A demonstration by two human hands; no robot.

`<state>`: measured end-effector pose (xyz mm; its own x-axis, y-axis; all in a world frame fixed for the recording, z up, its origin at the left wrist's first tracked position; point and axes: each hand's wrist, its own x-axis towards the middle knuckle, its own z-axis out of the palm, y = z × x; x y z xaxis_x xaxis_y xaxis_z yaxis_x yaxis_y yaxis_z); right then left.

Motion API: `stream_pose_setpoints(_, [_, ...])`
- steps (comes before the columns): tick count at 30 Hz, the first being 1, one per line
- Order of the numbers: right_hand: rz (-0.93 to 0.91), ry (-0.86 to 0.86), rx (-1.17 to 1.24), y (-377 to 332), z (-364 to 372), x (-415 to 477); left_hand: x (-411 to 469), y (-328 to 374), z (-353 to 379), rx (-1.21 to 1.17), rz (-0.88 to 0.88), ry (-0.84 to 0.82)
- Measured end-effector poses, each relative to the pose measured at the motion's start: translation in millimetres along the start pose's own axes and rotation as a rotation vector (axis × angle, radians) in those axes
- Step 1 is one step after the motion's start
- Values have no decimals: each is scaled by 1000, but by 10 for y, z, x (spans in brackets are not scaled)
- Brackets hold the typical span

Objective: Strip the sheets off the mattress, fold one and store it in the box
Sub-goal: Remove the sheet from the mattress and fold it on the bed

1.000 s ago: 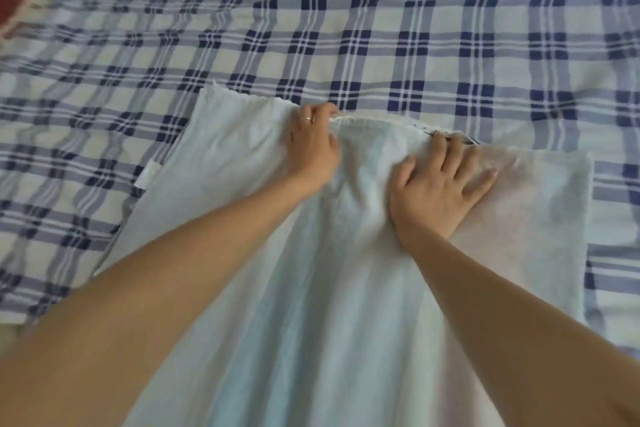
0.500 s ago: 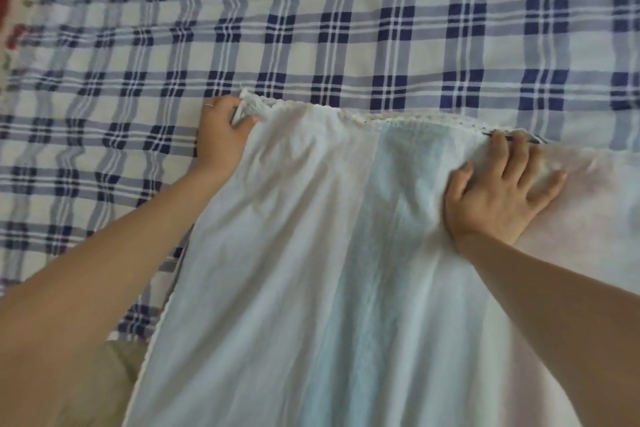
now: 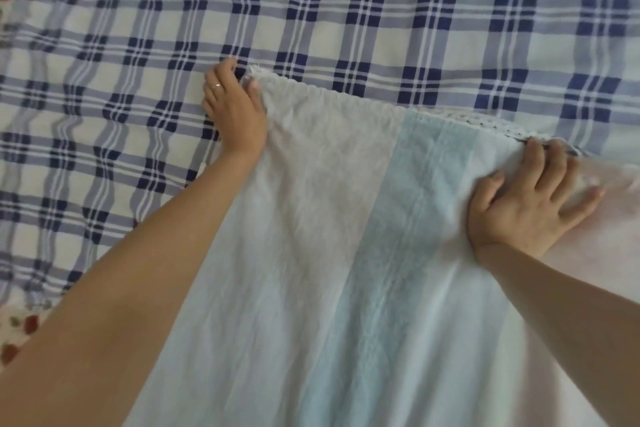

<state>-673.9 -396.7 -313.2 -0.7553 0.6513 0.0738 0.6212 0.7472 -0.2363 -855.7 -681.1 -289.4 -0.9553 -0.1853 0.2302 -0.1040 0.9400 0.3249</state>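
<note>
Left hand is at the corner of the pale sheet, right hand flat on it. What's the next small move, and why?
Probably lift the corner with the left hand and carry it across toward the right hand. The white sheet with a pale blue stripe lies spread flat over the blue plaid sheet, its far edge looks straight, and the right hand pins it down, so a fold seems ready.

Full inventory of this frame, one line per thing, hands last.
pale sheet: 1, white with a light blue stripe, lace-trimmed far edge, spread across centre and right.
plaid sheet: 1, blue and white check, under the pale sheet, fills top and left.
floral fabric: 1 patch, red on white, lower left edge.
ring: 1, pale metal, on left hand.
left hand: pinching the pale sheet's far left corner.
right hand: flat on the pale sheet near its far edge.
</note>
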Motion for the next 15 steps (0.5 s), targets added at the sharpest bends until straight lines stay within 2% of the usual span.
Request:
stream_pose_setpoints(1, [0, -7, -3, 4, -12, -4, -106, 36, -98, -18, 92, -9])
stream_pose_setpoints(2, [1, -11, -3, 5, -23, 6, -277, 81, -189, -21, 258, -82])
stream_pose_setpoints(4, [9, -22, -6, -6, -23, -14, -781, 119, -331, 17, 668, -353])
stream_pose_setpoints(6, [-1, -27, -21, 6, -20, -6, -1222, 107, -359, 175, 901, -531])
stream_pose_setpoints(7, [4, -37, -14, -8, -16, 6, -1303, 92, -298, 277, 932, -553])
stream_pose_setpoints(9, [12, -40, -18, 14, 3, -14, -1293, 152, -107, 381, 879, -552])
stream_pose_setpoints(12, [-8, -21, 1, 19, 32, 21, -1118, 363, 63, 384, 719, -484])
stream_pose_setpoints(15, [-8, -8, 7, 24, 65, 33, -1126, 395, 146, 418, 679, -459])
